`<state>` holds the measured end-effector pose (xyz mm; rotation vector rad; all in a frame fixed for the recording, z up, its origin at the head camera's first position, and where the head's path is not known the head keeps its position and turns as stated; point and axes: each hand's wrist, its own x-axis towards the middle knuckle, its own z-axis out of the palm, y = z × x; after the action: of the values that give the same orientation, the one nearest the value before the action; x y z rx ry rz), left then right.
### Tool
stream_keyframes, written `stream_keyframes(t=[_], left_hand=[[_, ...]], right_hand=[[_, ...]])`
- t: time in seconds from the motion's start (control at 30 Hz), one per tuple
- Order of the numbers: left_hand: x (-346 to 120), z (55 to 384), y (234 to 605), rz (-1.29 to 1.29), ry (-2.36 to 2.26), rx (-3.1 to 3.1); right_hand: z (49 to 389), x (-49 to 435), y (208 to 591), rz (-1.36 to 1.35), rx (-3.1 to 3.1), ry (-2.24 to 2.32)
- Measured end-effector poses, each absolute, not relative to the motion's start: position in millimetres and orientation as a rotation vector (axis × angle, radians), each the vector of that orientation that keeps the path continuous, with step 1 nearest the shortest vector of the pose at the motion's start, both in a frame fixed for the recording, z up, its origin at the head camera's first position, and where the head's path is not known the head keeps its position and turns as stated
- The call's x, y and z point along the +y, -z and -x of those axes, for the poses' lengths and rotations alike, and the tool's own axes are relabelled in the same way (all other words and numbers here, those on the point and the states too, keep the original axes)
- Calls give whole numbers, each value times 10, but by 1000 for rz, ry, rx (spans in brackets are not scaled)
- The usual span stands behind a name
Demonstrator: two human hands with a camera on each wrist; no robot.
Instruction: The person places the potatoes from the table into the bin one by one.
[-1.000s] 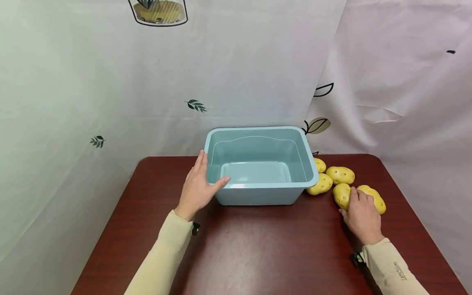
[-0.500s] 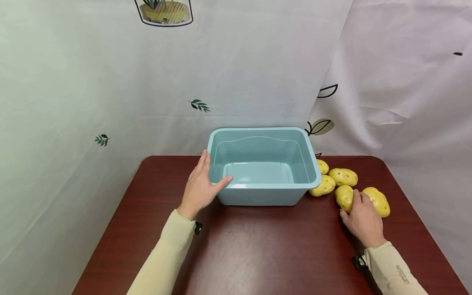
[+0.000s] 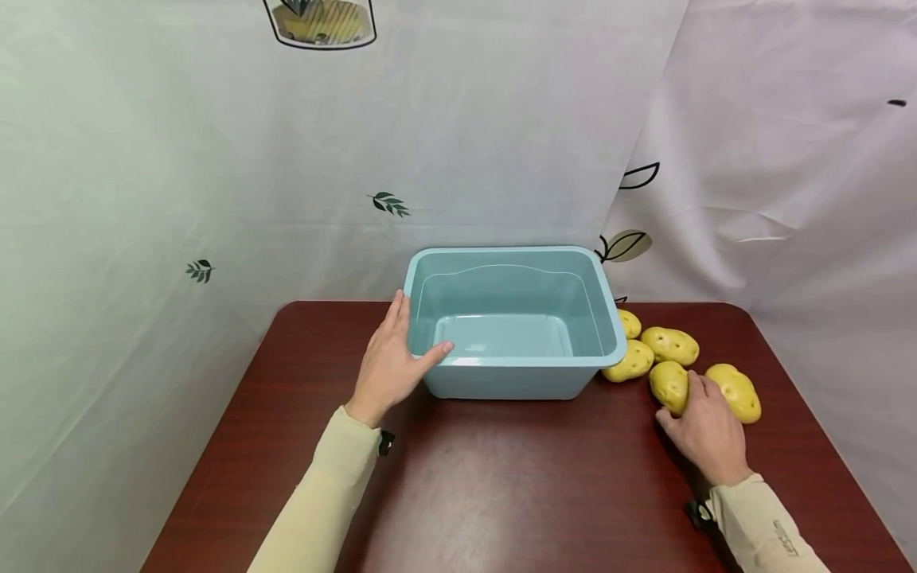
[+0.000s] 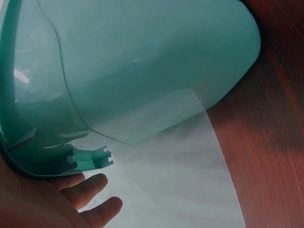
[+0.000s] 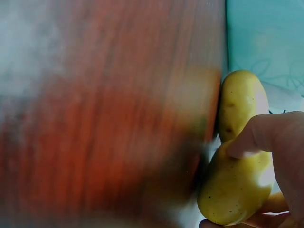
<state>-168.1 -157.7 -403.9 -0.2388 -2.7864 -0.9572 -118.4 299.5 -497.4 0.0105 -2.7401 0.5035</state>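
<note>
Nearest, a left pale sleeve and a right pale sleeve reach in over a dark red-brown table, a small dark device at the right wrist and another dark device at the left; farther in, on the right side of the table, the right hand grasps a yellow potato, its thumb pressed to one side and its fingers on the other, though whether the potato is lifted from the tabletop I cannot tell; just right of that hand lies a second potato; left and a little farther, the left hand grasps nothing, its fingers extended at the near left corner of a blue-green tub, its thumb laid over the near rim; the tub stands upright toward the far side of the table; just right of it lie a third potato, a fourth potato farther right, and, farthest, a fifth potato partly hidden by the tub's rim; behind everything hangs a pale cloth, creased on the right, printed with leaves and, at upper left, a plant pot.
</note>
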Motion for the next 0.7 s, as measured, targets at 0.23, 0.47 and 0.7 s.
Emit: stream_keyframes(t=[0.23, 0.47, 0.7], left_hand=[[-1575, 1682, 4035, 243, 950, -2791], [-1577, 1686, 4034, 243, 949, -2797], [-1578, 1679, 4019, 245, 946, -2801]], right_hand=[[1139, 2984, 4959, 32, -2755, -531], [1112, 2976, 4922, 32, -2744, -537], [1072, 2988, 4872, 26, -2712, -556]])
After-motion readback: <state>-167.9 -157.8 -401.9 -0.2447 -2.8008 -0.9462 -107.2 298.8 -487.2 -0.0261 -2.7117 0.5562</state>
